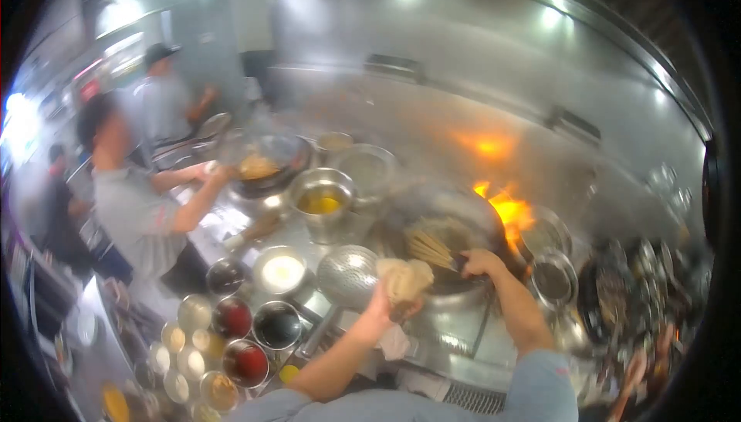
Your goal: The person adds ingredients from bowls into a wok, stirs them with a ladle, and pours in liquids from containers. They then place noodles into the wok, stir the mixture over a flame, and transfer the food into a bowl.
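Note:
My left hand (381, 308) is closed around a folded beige cloth (406, 278) at the near left edge of a large dark wok (432, 204). Whether the cloth also grips the wok's rim or handle is hidden. My right hand (482, 262) is wrapped around the dark handle of a wok brush (429, 247), whose pale, stiff strips reach down into the wok. Orange flames (511, 215) rise at the wok's far right side. A perforated metal strainer (347, 274) lies just left of the cloth.
A pot of yellow liquid (323, 201) and a bowl of white contents (282, 271) stand to the left. Several sauce containers (247, 363) crowd the lower left. Metal pots (553, 278) and utensils (656, 283) fill the right. A co-worker (143, 198) handles another wok (266, 163).

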